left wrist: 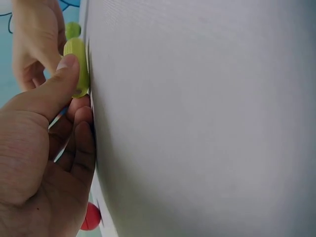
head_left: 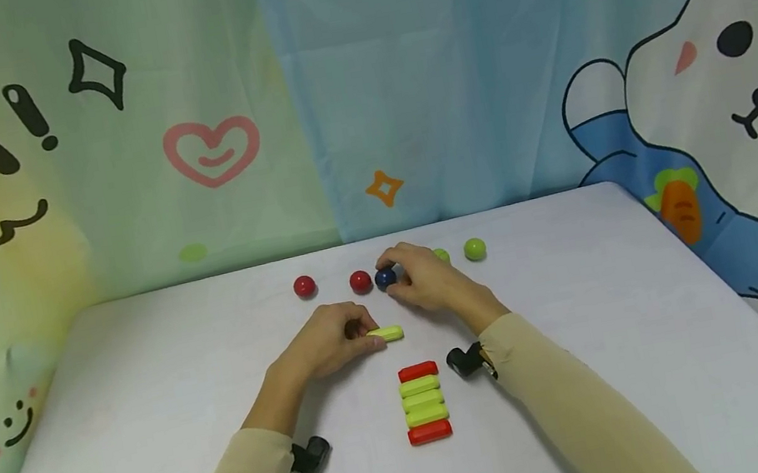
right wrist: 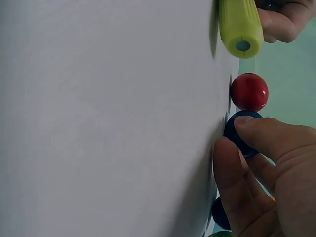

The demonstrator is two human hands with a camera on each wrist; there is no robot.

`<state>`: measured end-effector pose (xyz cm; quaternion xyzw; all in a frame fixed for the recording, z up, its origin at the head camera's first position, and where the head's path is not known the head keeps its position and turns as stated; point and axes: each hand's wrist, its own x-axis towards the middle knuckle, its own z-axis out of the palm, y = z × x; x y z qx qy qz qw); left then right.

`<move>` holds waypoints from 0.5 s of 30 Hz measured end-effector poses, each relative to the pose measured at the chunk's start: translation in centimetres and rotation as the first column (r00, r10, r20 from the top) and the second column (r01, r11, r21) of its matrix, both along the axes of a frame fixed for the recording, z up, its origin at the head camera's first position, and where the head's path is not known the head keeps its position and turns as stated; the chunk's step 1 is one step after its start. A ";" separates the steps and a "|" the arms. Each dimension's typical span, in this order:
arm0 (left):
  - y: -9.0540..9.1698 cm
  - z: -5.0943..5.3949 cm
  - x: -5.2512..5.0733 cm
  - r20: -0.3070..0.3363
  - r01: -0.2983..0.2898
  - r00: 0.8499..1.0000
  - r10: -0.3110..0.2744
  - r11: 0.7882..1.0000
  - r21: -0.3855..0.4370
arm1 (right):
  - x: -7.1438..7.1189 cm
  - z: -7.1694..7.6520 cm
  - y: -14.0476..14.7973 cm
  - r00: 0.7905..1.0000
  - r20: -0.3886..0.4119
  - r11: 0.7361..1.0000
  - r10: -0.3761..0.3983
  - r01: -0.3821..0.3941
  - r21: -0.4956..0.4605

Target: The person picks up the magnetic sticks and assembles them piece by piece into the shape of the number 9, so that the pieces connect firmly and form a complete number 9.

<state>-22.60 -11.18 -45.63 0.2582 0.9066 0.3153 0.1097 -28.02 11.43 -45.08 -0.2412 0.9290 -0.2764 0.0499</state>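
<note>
My left hand (head_left: pixel 330 338) pinches a yellow-green magnetic rod (head_left: pixel 390 334) between thumb and fingers, low over the white table. In the left wrist view the thumb lies along this rod (left wrist: pixel 78 74). Farther back, my right hand (head_left: pixel 426 277) pinches a dark blue ball (head_left: pixel 384 279) by its sides. A red ball (head_left: pixel 360 282) sits just left of that blue ball, and in the right wrist view the two look nearly touching. A second blue ball (right wrist: pixel 221 213) shows partly behind the right fingers. One green ball (head_left: pixel 442 256) is half hidden by the right hand.
Another red ball (head_left: pixel 305 287) lies at the left end of the row, another green ball (head_left: pixel 475 249) at the right end. Nearer me, three yellow-green rods (head_left: pixel 423 399) lie stacked between two red rods (head_left: pixel 430 432). A printed curtain (head_left: pixel 400 97) hangs behind the table (head_left: pixel 600 367).
</note>
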 end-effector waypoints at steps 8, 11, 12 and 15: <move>0.3 0.0 0.0 0.005 0.000 1.000 0.000 1.000 0.009 | 1.2 0.8 1.2 0.999 0.025 1.000 0.026 -0.026 -0.006; 0.3 0.0 0.1 0.013 -0.011 1.000 0.011 1.000 0.011 | 1.8 1.5 1.8 0.997 0.031 0.997 0.065 -0.064 -0.033; 0.3 0.0 0.1 0.016 -0.015 1.000 0.015 1.000 0.010 | 1.9 1.7 2.0 0.996 0.030 0.996 0.081 -0.080 -0.037; 0.4 0.0 0.0 0.027 -0.014 1.000 0.013 1.000 0.025 | 2.5 2.2 2.6 0.994 0.032 0.994 0.106 -0.105 -0.028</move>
